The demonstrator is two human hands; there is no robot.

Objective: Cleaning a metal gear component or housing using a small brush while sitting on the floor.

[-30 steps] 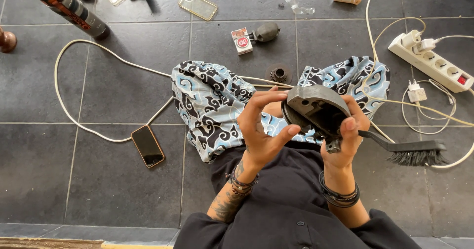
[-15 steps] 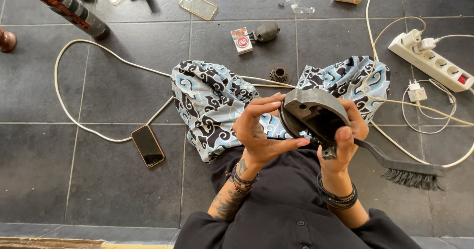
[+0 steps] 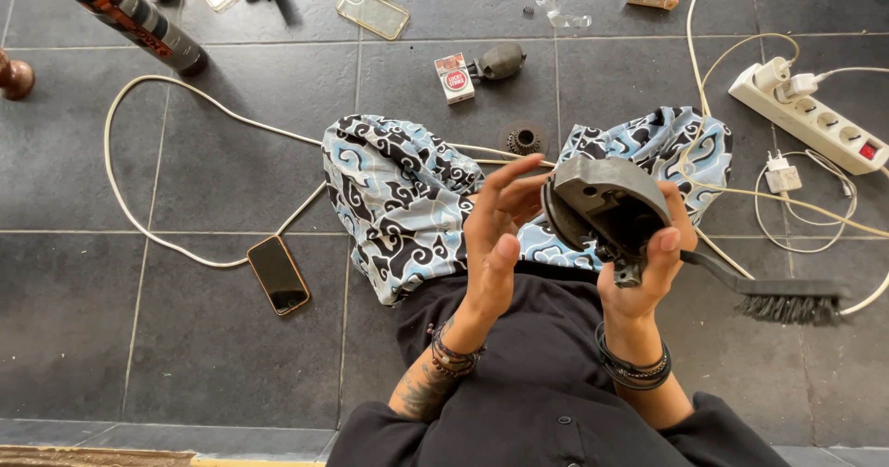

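Note:
My right hand (image 3: 648,268) grips a dark grey plastic housing (image 3: 602,203) of some appliance, held over my lap with its hollow inside turned toward me. The same hand also holds a black brush (image 3: 773,293) whose bristled head sticks out to the right. My left hand (image 3: 495,236) is just left of the housing, fingers spread and apart from it, holding nothing. Below both hands lie my blue, black and white patterned trousers (image 3: 389,199) and black shirt.
On the dark tiled floor: a phone (image 3: 278,274) at my left, a white cable (image 3: 185,106), a spray can (image 3: 130,13), a small box (image 3: 453,76) beside a grey part (image 3: 500,61), a small gear (image 3: 523,139), a white power strip (image 3: 810,120) with plugs.
My left hand has come off the housing and opened beside it. My right hand has tilted the housing and lowered the brush a little.

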